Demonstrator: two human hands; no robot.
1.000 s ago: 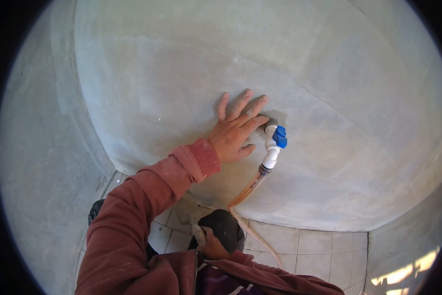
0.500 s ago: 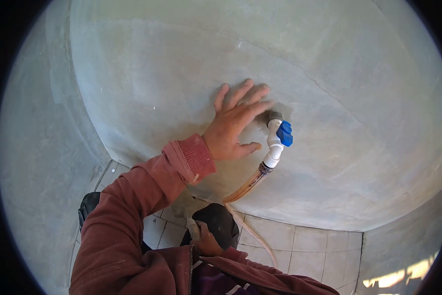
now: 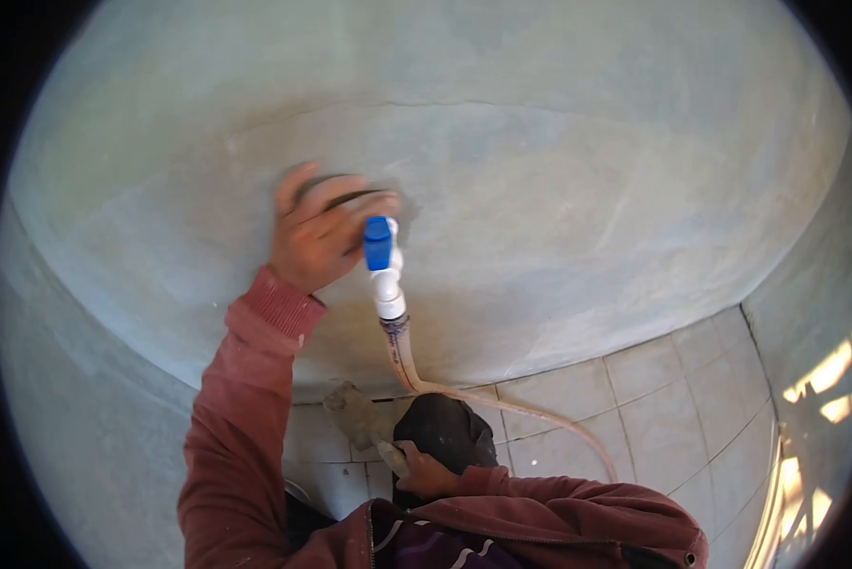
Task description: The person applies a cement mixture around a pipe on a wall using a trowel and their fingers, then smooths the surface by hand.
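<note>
My left hand reaches up to the curved grey wall, its fingers bent a little and apart, slightly smeared by motion. Its fingertips are right by the spot where a white plastic tap with a blue handle comes out of the wall. A hose is fixed to the tap's lower end. Down by my dark-clad knee, my right hand is closed around the handle of a putty knife. Its broad, dusty blade points up and left, toward the foot of the wall.
The curved cement wall fills most of the view, with a thin crack across it. Tiled floor runs along its base, and the hose trails over it to the right. Another wall with sunlit patches stands at the right.
The view has turned, so the tap now sits further left. My left hand has moved closer in around the tap's base. The putty knife's blade shows more fully in my right hand.
</note>
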